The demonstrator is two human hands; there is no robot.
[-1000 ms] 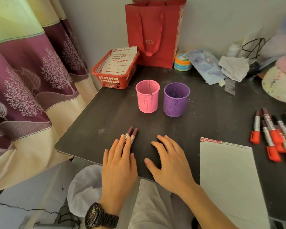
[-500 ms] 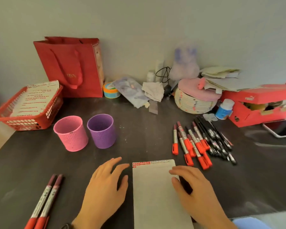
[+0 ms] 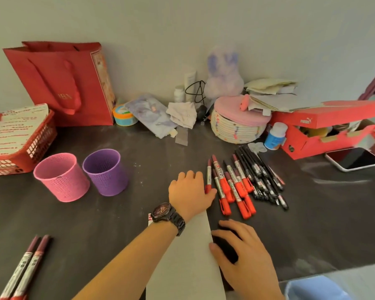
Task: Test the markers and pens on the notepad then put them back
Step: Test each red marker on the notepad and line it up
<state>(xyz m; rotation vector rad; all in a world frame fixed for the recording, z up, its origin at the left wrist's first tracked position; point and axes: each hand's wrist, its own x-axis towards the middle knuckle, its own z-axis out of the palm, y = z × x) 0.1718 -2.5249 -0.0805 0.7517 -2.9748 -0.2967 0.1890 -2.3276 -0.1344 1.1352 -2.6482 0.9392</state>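
A grey notepad (image 3: 191, 256) lies at the table's near edge. My left hand (image 3: 189, 192) reaches over it, fingers curled, and its thumb and forefinger pinch the cap end of the leftmost red marker (image 3: 208, 172). That marker lies in a row of red-capped markers (image 3: 234, 187), beside a bunch of black pens (image 3: 262, 176). With spread fingers, my right hand (image 3: 243, 254) rests on the table at the notepad's right edge. Two more markers (image 3: 30, 263) lie at the lower left. An empty pink cup (image 3: 63, 178) and an empty purple cup (image 3: 106, 172) stand to the left.
A red basket (image 3: 33, 146) with paper and a red gift bag (image 3: 59, 83) stand at the back left. Clutter lines the wall: a round woven box (image 3: 236, 128), a red shoe box (image 3: 325, 131), a small bottle (image 3: 275, 135). A phone (image 3: 355, 159) lies at the right.
The view swung right from the table's left corner. My left hand left the two markers, crossed the notepad and reached the red markers. My right hand settled at the notepad's right edge.
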